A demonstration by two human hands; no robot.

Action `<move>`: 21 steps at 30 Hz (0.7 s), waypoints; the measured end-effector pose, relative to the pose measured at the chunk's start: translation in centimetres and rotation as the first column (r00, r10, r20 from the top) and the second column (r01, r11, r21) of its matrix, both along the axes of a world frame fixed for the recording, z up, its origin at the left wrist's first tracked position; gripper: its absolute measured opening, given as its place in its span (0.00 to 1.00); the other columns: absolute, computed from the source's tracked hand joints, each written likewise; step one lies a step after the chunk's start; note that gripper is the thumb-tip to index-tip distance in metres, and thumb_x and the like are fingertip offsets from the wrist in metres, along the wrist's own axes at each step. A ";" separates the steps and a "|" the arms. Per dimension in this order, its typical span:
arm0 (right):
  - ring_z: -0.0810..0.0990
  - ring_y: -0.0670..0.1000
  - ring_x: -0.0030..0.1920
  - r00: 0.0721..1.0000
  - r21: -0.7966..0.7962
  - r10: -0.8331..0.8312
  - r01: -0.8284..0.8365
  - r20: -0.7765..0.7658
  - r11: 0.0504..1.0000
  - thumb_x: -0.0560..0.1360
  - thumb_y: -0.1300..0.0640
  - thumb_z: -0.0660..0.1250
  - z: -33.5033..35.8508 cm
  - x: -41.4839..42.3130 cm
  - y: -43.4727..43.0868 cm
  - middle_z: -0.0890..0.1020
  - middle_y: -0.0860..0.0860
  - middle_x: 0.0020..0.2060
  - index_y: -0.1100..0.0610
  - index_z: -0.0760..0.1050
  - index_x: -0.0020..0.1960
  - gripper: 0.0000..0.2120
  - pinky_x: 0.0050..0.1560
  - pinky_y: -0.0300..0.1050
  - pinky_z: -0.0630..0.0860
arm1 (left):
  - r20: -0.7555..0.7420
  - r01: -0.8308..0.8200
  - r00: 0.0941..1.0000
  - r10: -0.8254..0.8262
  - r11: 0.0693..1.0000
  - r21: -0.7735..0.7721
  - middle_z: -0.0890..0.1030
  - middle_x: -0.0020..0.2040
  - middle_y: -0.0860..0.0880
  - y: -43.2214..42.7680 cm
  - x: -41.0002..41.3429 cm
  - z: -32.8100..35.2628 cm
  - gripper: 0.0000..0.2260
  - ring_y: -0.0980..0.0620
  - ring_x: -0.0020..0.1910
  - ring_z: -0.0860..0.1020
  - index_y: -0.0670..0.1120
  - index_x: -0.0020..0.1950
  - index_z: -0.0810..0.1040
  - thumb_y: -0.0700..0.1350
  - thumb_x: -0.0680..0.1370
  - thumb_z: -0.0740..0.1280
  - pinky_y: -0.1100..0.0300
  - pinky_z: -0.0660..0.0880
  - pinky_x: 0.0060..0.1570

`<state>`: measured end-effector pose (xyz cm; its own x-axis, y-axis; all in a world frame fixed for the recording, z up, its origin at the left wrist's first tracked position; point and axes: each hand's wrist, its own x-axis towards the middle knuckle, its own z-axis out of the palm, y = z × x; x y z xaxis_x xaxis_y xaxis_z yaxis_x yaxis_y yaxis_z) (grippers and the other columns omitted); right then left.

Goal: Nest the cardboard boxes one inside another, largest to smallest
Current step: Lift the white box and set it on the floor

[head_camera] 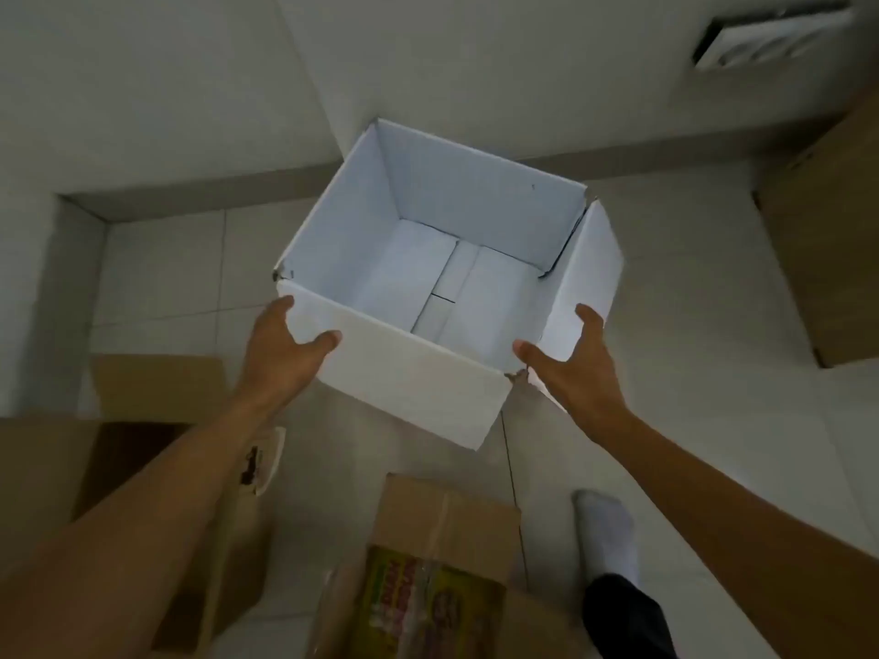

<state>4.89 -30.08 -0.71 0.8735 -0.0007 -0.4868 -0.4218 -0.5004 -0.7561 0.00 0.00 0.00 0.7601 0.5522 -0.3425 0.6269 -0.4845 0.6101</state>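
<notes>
Cardboard everywhere, so let's take the white box [456, 278] as the landmark. Nearest you, below it, there's a brown carton with a yellow printed label [428, 577], flaps open, and your socked foot [606, 530] just right of that. Down-left of the white box sits a bigger open brown box [142, 420], partly hidden under your left forearm. Both look like nesting candidates, though I can't rank their sizes properly from this angle.

Then the white box itself: open top, empty, bottom flaps folded shut, tilted corner-on toward you. Your left hand [280, 344] is clamped on the near flap's left end, thumb on the inner face, fingers wrapped behind. Your right hand [571, 368] is spread wide at the near right corner, thumb at the rim, fingers reaching up the right flap. Whether it's lifted or resting on the tile floor [157, 278], I can't tell.

Handling-wise I'd guess it's light, but corrugated flaps bend, and that near right corner already looks torn. Grip the walls under the fold lines rather than the flaps, or it'll hinge and sag on you.

Farther off, up-right of the white box, another brown box [827, 259] stands against the wall [523, 64].
</notes>
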 end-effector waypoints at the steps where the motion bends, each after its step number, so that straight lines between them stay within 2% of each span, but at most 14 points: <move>1: 0.59 0.55 0.74 0.999 -0.004 -0.041 0.041 0.014 0.999 0.68 0.43 0.72 -1.1 0.9 0.1 0.57 0.53 0.76 0.49 0.48 0.75 0.45 0.69 0.51 0.62 | 0.036 -0.021 0.999 0.020 1.000 0.003 0.68 0.70 0.44 0.1 1.2 -1.2 0.34 0.44 0.65 0.70 0.46 0.73 0.61 0.49 0.71 0.73 0.55 0.69 0.57; 4: 0.59 0.58 0.74 0.995 -0.049 -0.101 0.101 -0.006 0.994 0.70 0.46 0.71 -3.8 3.3 0.6 0.50 0.54 0.77 0.50 0.45 0.76 0.46 0.69 0.54 0.62 | 0.116 -0.100 0.988 0.101 0.995 -0.018 0.71 0.66 0.42 0.9 4.6 -4.0 0.35 0.42 0.62 0.73 0.46 0.70 0.64 0.46 0.68 0.76 0.47 0.74 0.58; 7: 0.64 0.62 0.71 0.994 -0.085 -0.107 0.105 -0.027 0.991 0.74 0.51 0.68 -5.8 4.6 1.2 0.49 0.56 0.77 0.50 0.43 0.76 0.41 0.66 0.55 0.66 | 0.131 -0.159 0.980 0.153 0.986 0.041 0.69 0.67 0.39 1.8 7.6 -6.0 0.37 0.40 0.64 0.71 0.42 0.70 0.63 0.48 0.66 0.77 0.42 0.71 0.61; 10: 0.77 0.61 0.56 0.996 -0.125 -0.084 0.082 -0.015 0.989 0.78 0.59 0.59 -7.2 5.4 1.6 0.56 0.58 0.76 0.49 0.45 0.76 0.33 0.54 0.53 0.73 | 0.131 -0.183 0.976 0.173 0.980 0.076 0.70 0.64 0.40 2.5 9.7 -7.1 0.36 0.41 0.62 0.72 0.41 0.67 0.62 0.48 0.66 0.76 0.43 0.72 0.59; 12: 0.79 0.59 0.47 0.997 -0.137 -0.079 0.075 -0.021 0.988 0.78 0.62 0.55 -7.9 5.8 1.9 0.67 0.61 0.70 0.48 0.45 0.75 0.31 0.46 0.48 0.73 | 0.105 -0.190 0.979 0.177 0.974 0.124 0.70 0.63 0.39 2.6 10.6 -7.6 0.34 0.39 0.60 0.72 0.41 0.66 0.64 0.48 0.66 0.76 0.43 0.73 0.58; 14: 0.78 0.55 0.39 0.996 -0.130 -0.085 0.082 -0.017 0.988 0.78 0.63 0.54 -8.5 6.2 2.1 0.78 0.60 0.54 0.49 0.44 0.75 0.31 0.41 0.45 0.72 | 0.058 -0.220 0.976 0.212 0.950 0.224 0.68 0.65 0.38 2.6 11.1 -7.9 0.34 0.37 0.61 0.71 0.39 0.66 0.65 0.48 0.67 0.75 0.42 0.72 0.58; 16: 0.73 0.48 0.32 0.994 -0.126 -0.107 0.108 0.015 0.986 0.78 0.65 0.54 -8.9 6.6 1.8 0.75 0.52 0.38 0.50 0.44 0.76 0.32 0.35 0.42 0.70 | 0.020 -0.227 0.972 0.233 0.919 0.321 0.66 0.66 0.37 2.2 10.9 -8.1 0.33 0.35 0.62 0.69 0.38 0.66 0.66 0.49 0.67 0.74 0.41 0.71 0.58; 18: 0.71 0.47 0.30 0.992 -0.156 -0.110 0.118 0.061 0.981 0.78 0.65 0.54 -9.2 7.7 1.1 0.72 0.50 0.33 0.52 0.45 0.76 0.31 0.28 0.40 0.65 | 0.018 -0.212 0.975 0.222 0.902 0.376 0.66 0.65 0.36 1.7 10.6 -8.5 0.31 0.34 0.62 0.68 0.37 0.66 0.67 0.48 0.68 0.74 0.42 0.71 0.57; 21: 0.71 0.51 0.32 0.993 -0.231 -0.072 0.091 0.089 0.969 0.78 0.65 0.54 -9.0 10.5 -0.6 0.77 0.58 0.39 0.52 0.47 0.76 0.30 0.33 0.42 0.68 | 0.050 -0.227 0.973 0.225 0.897 0.380 0.66 0.64 0.36 0.8 10.2 -9.0 0.28 0.34 0.60 0.69 0.37 0.65 0.69 0.45 0.69 0.72 0.43 0.71 0.56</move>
<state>15.36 -30.65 -9.66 0.9016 -0.1791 -0.3938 -0.4119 -0.6338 -0.6547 10.16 0.75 -9.00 0.6007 0.7966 -0.0680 0.7445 -0.5264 0.4107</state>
